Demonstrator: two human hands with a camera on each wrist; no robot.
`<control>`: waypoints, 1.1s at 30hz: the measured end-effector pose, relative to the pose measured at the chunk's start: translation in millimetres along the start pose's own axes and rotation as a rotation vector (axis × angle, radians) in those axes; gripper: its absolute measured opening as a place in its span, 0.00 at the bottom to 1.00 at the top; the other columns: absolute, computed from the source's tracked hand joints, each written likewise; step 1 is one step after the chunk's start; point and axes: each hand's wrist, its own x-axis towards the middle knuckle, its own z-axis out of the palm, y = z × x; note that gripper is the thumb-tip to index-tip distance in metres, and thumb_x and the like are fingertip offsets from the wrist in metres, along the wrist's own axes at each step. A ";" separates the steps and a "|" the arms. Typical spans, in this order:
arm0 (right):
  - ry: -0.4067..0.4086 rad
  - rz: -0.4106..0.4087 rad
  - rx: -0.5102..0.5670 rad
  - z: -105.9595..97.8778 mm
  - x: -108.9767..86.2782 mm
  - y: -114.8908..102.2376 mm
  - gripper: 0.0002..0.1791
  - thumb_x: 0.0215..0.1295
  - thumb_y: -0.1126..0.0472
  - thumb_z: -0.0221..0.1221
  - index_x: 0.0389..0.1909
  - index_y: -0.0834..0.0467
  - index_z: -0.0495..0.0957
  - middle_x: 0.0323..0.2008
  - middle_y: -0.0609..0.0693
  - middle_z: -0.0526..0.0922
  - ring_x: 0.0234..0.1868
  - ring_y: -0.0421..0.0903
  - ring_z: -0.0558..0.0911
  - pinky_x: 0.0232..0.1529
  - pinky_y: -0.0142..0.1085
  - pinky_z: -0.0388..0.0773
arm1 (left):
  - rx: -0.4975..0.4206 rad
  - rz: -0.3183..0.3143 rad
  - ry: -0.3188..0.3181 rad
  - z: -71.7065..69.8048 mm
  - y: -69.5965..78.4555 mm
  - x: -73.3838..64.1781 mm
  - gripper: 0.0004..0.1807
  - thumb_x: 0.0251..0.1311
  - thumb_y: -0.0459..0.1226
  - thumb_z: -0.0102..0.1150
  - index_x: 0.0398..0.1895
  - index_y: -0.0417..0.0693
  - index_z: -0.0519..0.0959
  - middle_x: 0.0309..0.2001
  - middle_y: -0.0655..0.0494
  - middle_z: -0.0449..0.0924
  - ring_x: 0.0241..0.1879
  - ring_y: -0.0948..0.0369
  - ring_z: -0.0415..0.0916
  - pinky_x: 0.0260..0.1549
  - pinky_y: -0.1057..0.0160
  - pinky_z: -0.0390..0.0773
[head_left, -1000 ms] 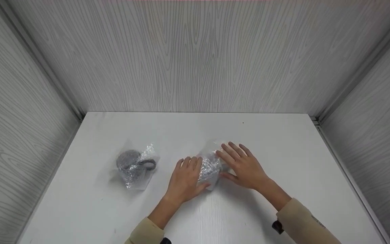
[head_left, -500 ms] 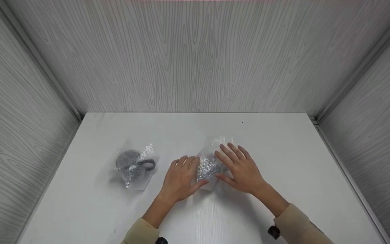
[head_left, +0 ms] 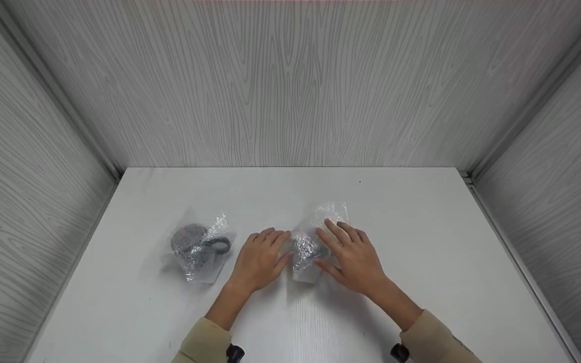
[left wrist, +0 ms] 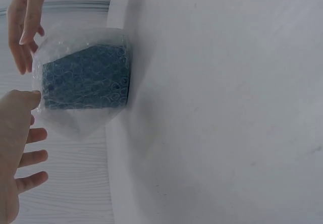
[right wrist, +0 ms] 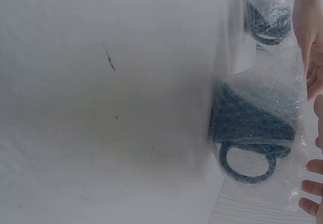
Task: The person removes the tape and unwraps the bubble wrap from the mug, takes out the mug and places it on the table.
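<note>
A dark blue mug (right wrist: 247, 118) stands inside clear bubble wrap (head_left: 331, 214), its handle toward my right hand in the right wrist view. My left hand (head_left: 259, 259) is at the left side of this wrapped mug, with the thumb close to the wrap (left wrist: 78, 125); exact contact is hard to tell. Over the right side of the bundle lie the spread fingers of my right hand (head_left: 353, 257), hiding part of it. Neither hand appears to grip the mug.
A second bubble-wrapped dark mug (head_left: 189, 239) sits on the white tabletop (head_left: 401, 201) to the left, its handle facing right. Pale wood-grain panels (head_left: 290, 85) enclose the table at the back and both sides.
My left hand has drawn back to the left, its thumb coming off the front of the wrap. My right hand has shifted slightly left and nearer. The second mug stays put.
</note>
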 end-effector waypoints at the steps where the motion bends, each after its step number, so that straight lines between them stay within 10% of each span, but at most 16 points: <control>1: -0.001 0.009 0.006 0.2 -0.2 -1.5 0.39 0.69 0.34 0.63 0.75 0.48 0.72 0.74 0.54 0.76 0.69 0.58 0.79 0.62 0.56 0.81 | 0.003 0.006 0.004 0.7 -0.9 0.3 0.26 0.72 0.54 0.61 0.66 0.51 0.79 0.59 0.56 0.87 0.63 0.54 0.83 0.60 0.53 0.83; 33: 0.043 0.099 0.042 6.9 1.0 -14.6 0.35 0.67 0.33 0.64 0.67 0.50 0.80 0.71 0.57 0.79 0.70 0.58 0.79 0.66 0.56 0.78 | -0.057 0.048 0.138 11.8 9.0 -3.4 0.24 0.66 0.47 0.71 0.60 0.46 0.82 0.49 0.54 0.89 0.53 0.57 0.87 0.53 0.58 0.86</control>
